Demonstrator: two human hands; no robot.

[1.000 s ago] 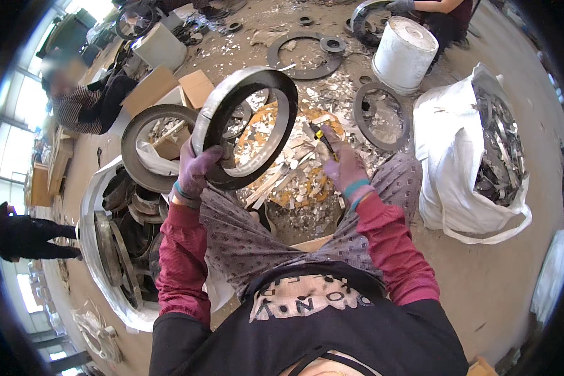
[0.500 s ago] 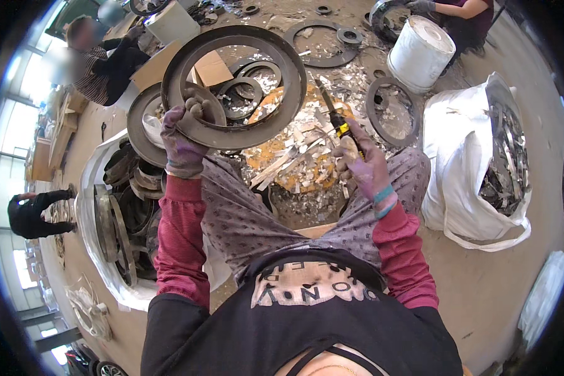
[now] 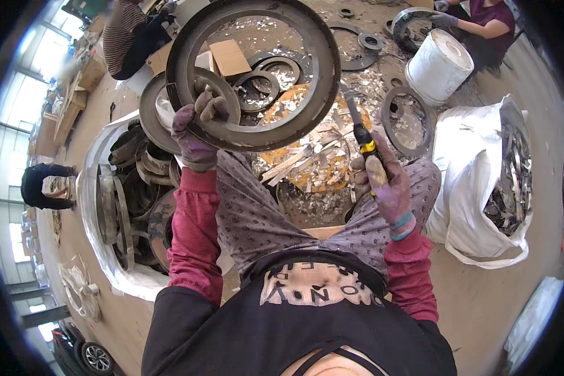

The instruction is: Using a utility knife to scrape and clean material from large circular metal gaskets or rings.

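Observation:
A large dark ring (image 3: 324,69) with a raised rim is held up in front of me, tilted toward me. My left hand (image 3: 199,128), in a soiled purple-and-grey glove, is closed round its lower left edge. My right hand (image 3: 388,182), also gloved, grips a utility knife (image 3: 366,145) with a black and yellow handle. Its long blade points up, beside the ring's right edge and apart from it. Beneath lies a heap of pale and dark scraps (image 3: 319,166) on an orange-brown surface between my knees.
A white sack (image 3: 94,232) of dark ring-shaped pieces stands at left; another sack (image 3: 460,175) holding dark strips is at right. Flat rings (image 3: 427,128) lie ahead near a white bucket (image 3: 435,69). Two people sit beyond; the right one's gloved hands (image 3: 443,17) touch a ring.
The view has shifted a little. My left hand has raised the ring, which looks larger and nearer. My right hand has moved slightly right with the knife.

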